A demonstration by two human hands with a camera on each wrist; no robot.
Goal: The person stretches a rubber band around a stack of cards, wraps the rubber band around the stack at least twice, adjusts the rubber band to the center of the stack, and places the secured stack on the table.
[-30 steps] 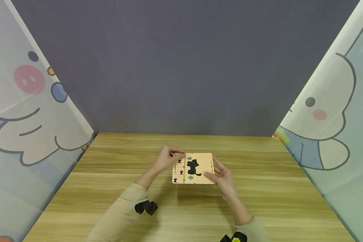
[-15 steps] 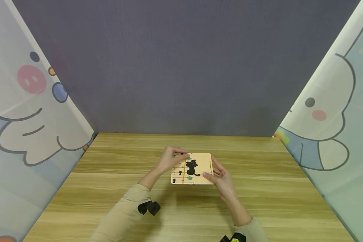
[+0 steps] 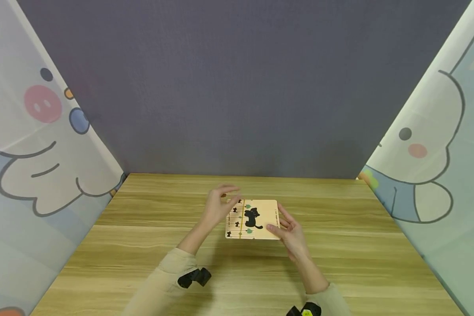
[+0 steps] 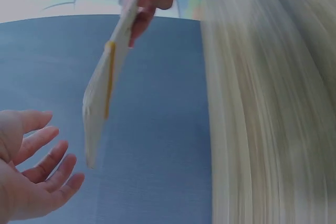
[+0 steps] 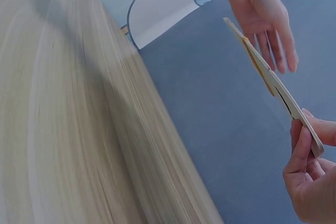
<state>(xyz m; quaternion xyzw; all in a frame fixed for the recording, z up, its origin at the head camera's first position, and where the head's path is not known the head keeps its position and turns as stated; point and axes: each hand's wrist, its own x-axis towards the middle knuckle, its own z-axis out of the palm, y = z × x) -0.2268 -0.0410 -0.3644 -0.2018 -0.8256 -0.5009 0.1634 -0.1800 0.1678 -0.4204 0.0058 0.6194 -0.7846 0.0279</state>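
Observation:
A thin cream notebook [image 3: 267,213] with a black cat and small black figures on its cover hangs above the table. A yellow elastic band [image 4: 110,74] runs around it near its left end. My right hand [image 3: 294,239] pinches the right edge, thumb on the cover and fingers beneath. Beside the notebook's upper left corner is my left hand [image 3: 216,208], fingers spread and loosely bent. In the left wrist view a gap shows between those fingers [image 4: 50,161] and the notebook, which appears nearly edge-on.
The wood-grain table [image 3: 142,245] spreads below both hands. A dark grey-blue panel [image 3: 237,101] rises along its back edge. Cartoon-printed sheets [image 3: 43,175] stand at the left and right sides. Black wrist cameras [image 3: 193,277] sit on the sleeves.
My left hand has let go of the notebook's upper left corner and its fingers have spread apart. The right hand keeps its grip, and the notebook has barely moved.

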